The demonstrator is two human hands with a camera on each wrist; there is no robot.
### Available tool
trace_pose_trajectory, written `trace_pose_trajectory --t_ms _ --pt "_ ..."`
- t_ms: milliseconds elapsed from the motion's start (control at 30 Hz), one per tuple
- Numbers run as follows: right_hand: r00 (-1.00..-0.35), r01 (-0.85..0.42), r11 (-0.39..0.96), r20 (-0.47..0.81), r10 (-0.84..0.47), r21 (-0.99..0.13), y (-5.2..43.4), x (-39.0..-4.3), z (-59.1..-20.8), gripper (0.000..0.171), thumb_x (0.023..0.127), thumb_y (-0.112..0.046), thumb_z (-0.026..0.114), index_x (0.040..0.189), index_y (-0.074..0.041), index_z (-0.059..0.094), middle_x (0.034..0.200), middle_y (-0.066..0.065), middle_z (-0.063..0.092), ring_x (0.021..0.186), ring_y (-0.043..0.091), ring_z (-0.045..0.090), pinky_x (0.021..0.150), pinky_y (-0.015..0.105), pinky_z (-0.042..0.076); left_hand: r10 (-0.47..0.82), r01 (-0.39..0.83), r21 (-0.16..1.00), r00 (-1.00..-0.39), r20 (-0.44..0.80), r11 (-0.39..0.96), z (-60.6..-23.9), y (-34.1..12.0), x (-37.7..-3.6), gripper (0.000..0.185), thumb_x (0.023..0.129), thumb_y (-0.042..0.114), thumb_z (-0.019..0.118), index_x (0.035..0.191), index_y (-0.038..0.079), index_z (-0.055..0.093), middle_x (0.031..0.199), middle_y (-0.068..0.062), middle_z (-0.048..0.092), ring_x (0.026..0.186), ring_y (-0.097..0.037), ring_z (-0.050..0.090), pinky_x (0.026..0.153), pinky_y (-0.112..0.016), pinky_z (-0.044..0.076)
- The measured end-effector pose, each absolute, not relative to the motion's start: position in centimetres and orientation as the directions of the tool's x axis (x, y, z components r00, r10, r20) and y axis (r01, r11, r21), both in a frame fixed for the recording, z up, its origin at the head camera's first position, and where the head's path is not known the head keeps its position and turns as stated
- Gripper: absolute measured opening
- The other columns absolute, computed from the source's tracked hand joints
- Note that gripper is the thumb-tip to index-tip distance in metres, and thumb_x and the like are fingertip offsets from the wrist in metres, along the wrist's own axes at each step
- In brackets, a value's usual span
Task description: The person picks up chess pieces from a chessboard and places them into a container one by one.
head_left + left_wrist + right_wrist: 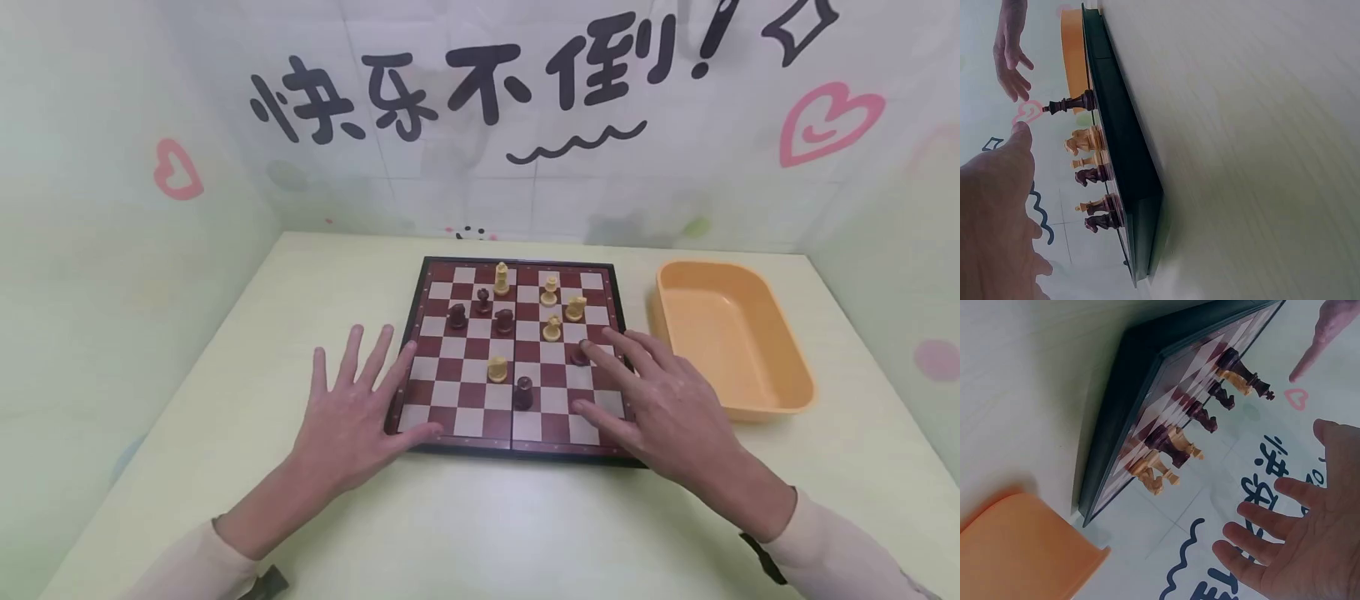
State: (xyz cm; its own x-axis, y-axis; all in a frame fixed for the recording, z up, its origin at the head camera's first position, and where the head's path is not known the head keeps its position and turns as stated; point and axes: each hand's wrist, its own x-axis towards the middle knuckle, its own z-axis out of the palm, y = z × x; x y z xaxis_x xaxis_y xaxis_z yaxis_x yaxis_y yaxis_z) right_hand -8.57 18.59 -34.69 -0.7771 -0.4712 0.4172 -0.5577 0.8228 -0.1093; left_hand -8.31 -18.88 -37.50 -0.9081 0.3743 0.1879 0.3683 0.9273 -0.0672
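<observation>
A pale yellow-green tabletop (480,517) fills the booth, walled by light panels with black lettering and pink hearts. On it lies a folding chessboard of dark red and cream squares in a black frame (516,354), and just beside its right edge stands an empty orange plastic tub with rounded corners (731,337). The left hand (352,417) rests at the board's near left corner, fingers spread and straight, thumb touching the frame; it grips nothing. The right hand (660,400) hovers over the board's right side, fingers likewise spread and loose, its forefinger tip just by a small dark pawn (579,357); it does not pinch it as far as the head view shows. Cream pieces (553,292) cluster at the far right, one more cream pawn (497,369) stands mid-board, and dark pieces (482,310) group at the far left, with a dark one (522,392) nearer. Judging by the bare tub and the ten or so pieces on their squares, the clearing has hardly begun.
</observation>
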Motion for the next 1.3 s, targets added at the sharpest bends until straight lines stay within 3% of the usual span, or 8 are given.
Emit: trace_pose_trajectory --t_ms 367,600,767,933,1133,1300 --pt "-0.746 -0.606 0.782 0.442 -0.498 -0.143 17.1 -9.8 -34.6 0.058 0.094 -0.056 0.061 0.136 -0.016 0.068 0.136 0.009 0.063 0.123 0.034 0.056 0.090 0.055 0.053 0.384 0.386 -0.001 -0.917 0.111 0.922 -39.0 -18.4 -8.4 0.109 0.084 0.090 0.040 0.162 0.015 0.028 0.169 -0.011 0.014 0.154 -0.038 0.000 0.117 -0.067 0.002" --pt "-0.703 -0.661 0.741 0.440 -0.559 -0.114 15.7 -10.4 -34.9 0.046 0.096 -0.047 0.062 0.124 -0.014 0.074 0.127 0.010 0.068 0.110 0.032 0.063 0.079 0.050 0.057 0.463 0.466 0.053 -0.884 0.067 0.883 -40.6 -17.1 -9.3 0.107 0.090 0.084 0.038 0.161 0.006 0.026 0.167 -0.015 0.017 0.153 -0.038 0.007 0.118 -0.063 0.006" --pt "-0.706 -0.679 0.719 0.401 -0.583 -0.150 14.5 -10.7 -35.8 0.045 0.095 -0.044 0.064 0.129 -0.015 0.071 0.128 0.012 0.066 0.110 0.034 0.065 0.086 0.052 0.056 0.473 0.470 0.122 -0.881 0.009 0.874 -41.5 -16.2 -9.6 0.107 0.091 0.082 0.038 0.161 0.002 0.021 0.167 -0.017 0.013 0.153 -0.037 0.004 0.121 -0.054 0.010" --pt "-0.697 -0.692 0.707 0.393 -0.600 -0.149 13.9 -11.0 -36.6 0.046 0.094 -0.043 0.068 0.129 -0.013 0.071 0.122 0.009 0.067 0.105 0.031 0.066 0.080 0.050 0.058 0.469 0.466 0.106 -0.883 -0.001 0.878 -41.9 -15.9 -9.7 0.106 0.092 0.081 0.039 0.159 0.000 0.025 0.167 -0.018 0.011 0.153 -0.037 0.004 0.121 -0.052 0.012" --pt "-0.704 -0.689 0.711 0.361 -0.612 -0.138 13.3 -11.4 -36.9 0.040 0.096 -0.039 0.068 0.125 -0.011 0.074 0.114 0.007 0.071 0.100 0.028 0.067 0.089 0.049 0.056 0.480 0.478 0.085 -0.877 -0.004 0.874 -41.7 -16.0 -9.8 0.111 0.089 0.084 0.038 0.160 0.000 0.025 0.167 -0.018 0.011 0.153 -0.037 0.005 0.121 -0.051 0.014" --pt "-0.693 -0.698 0.706 0.360 -0.625 -0.117 13.0 -11.7 -37.1 0.036 0.096 -0.035 0.071 0.121 -0.011 0.076 0.111 0.007 0.073 0.095 0.025 0.067 0.086 0.043 0.057 0.490 0.489 0.063 -0.872 -0.010 0.870 -41.7 -16.0 -9.7 0.111 0.089 0.085 0.037 0.160 0.000 0.024 0.167 -0.018 0.011 0.153 -0.038 0.005 0.121 -0.052 0.014"
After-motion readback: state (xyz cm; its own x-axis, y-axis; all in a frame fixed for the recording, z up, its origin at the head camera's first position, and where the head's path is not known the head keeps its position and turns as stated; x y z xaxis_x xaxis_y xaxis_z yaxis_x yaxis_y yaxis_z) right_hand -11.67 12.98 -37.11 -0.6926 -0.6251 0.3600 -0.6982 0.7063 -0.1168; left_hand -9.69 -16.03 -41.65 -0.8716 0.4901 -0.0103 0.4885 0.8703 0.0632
